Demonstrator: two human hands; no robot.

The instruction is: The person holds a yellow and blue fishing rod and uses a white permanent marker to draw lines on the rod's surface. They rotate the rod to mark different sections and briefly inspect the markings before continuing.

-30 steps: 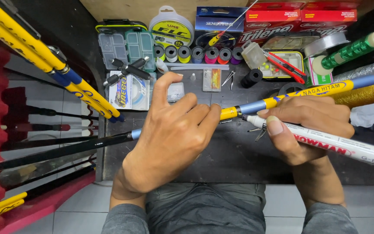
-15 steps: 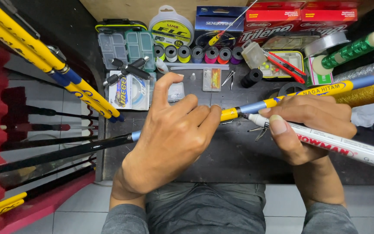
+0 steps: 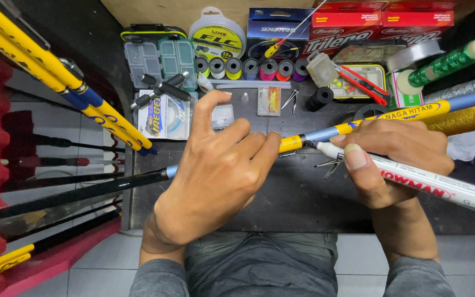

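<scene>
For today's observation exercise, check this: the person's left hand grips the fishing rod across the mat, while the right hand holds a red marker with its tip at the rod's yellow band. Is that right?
Not quite: the marker is white, not red, as the head view shows. The rest holds: the left hand grips the fishing rod, and the right hand holds the marker with its tip at the yellow band.

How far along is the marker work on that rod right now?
Done: I can't see any finished marking. In hand: the left hand grips the rod across the black mat, and the right hand holds a white marker with its tip on the rod's blue-and-yellow section. Left: thread spools and the red cutter lie untouched at the back.
</scene>
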